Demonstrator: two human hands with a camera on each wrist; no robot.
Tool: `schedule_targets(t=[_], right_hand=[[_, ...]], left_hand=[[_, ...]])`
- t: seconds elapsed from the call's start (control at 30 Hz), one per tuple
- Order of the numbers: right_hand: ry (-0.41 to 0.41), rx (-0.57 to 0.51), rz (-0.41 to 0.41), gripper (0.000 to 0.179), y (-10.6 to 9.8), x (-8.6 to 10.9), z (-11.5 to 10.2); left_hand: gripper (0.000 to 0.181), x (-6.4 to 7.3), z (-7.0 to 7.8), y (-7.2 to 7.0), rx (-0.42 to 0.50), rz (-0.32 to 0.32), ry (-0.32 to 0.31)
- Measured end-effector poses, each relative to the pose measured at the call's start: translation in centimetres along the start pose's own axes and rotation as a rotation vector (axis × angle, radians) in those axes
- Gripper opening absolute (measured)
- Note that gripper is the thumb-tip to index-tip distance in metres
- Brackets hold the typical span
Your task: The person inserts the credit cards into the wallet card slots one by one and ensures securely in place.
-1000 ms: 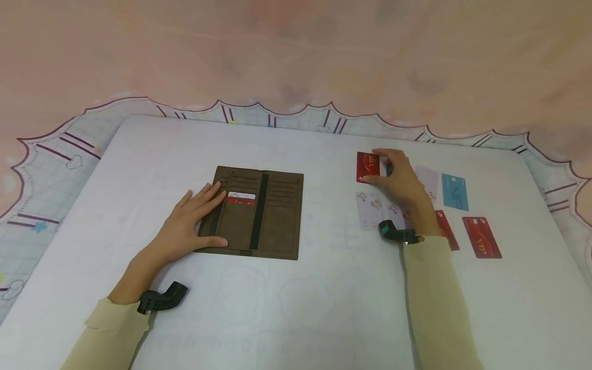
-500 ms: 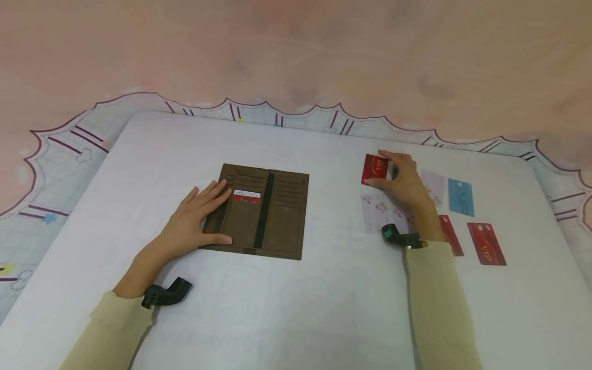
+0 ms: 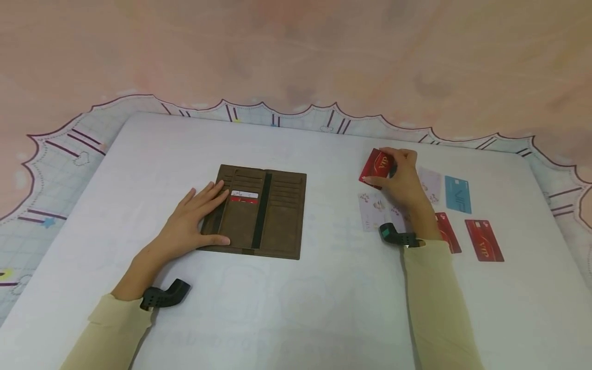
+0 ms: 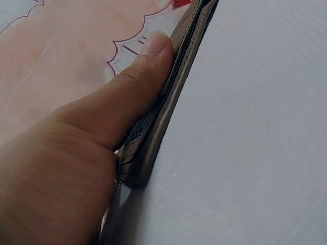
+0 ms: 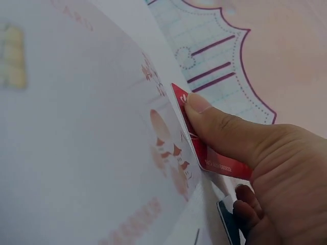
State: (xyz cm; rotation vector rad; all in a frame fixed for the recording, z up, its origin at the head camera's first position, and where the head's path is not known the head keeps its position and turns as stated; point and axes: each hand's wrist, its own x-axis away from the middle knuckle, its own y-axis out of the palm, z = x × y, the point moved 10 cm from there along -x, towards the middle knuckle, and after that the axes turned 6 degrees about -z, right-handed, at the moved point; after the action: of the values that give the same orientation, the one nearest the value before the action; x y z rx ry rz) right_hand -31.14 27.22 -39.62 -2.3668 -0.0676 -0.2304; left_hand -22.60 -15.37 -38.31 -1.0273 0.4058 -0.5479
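My left hand (image 3: 191, 218) rests with fingers spread on the left part of an open brown wallet (image 3: 282, 231); in the left wrist view its thumb (image 4: 148, 66) lies along the wallet's edge. A white card and a red card (image 3: 244, 200) poke out of one wallet slot. At the right, my right hand (image 3: 402, 180) pinches a red VIP card (image 3: 376, 165) by its edges, thumb at the near side and a finger at the far side. The card is tilted. The right wrist view shows the thumb (image 5: 219, 125) pressed on this card (image 5: 219, 164).
A pale flowered card (image 3: 371, 208) lies just below the right hand, partly under the wrist. Further right are another pale card (image 3: 431, 185), a blue VIP card (image 3: 458, 194) and two red cards (image 3: 484, 240). Near the right fingers shows a dark teal card edge (image 5: 228, 222).
The red VIP card, flat and straight before, has turned clockwise in my right hand's pinch and now sits at a slant. My left hand stays on the wallet.
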Motion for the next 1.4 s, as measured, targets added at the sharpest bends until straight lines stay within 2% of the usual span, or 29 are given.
schedule_targets(t=[0.17, 0.47, 0.63, 0.9, 1.03, 1.23, 1.4], right_hand=[[-0.029, 0.019, 0.022, 0.081, -0.4, 0.1, -0.3], [-0.129, -0.008, 0.1, 0.058, -1.6, 0.6, -2.0], [-0.119, -0.047, 0.078, 0.053, -1.6, 0.6, -2.1], [-0.077, -0.119, 0.048, 0.054, -1.3, 0.5, -1.8], [-0.081, -0.154, 0.044, 0.056, -1.3, 0.6, -2.2], [-0.13, -0.219, 0.055, 0.052, -1.4, 0.7, -3.3], [-0.104, -0.284, 0.06, 0.051, -1.4, 0.5, -3.3]], left_hand=[[0.102, -0.2, 0.1, 0.1, 0.008, -0.001, 0.003], [0.102, -0.3, 0.0, 0.0, 0.003, -0.001, -0.009], [0.102, -0.3, 0.0, 0.0, 0.001, 0.0, -0.005], [0.102, -0.2, 0.0, 0.0, 0.0, 0.002, -0.006], [0.102, -0.2, 0.0, 0.0, -0.002, 0.002, -0.001], [0.104, -0.1, -0.2, 0.0, -0.011, 0.009, 0.011], [0.103, 0.0, -0.2, 0.1, -0.003, 0.006, 0.003]])
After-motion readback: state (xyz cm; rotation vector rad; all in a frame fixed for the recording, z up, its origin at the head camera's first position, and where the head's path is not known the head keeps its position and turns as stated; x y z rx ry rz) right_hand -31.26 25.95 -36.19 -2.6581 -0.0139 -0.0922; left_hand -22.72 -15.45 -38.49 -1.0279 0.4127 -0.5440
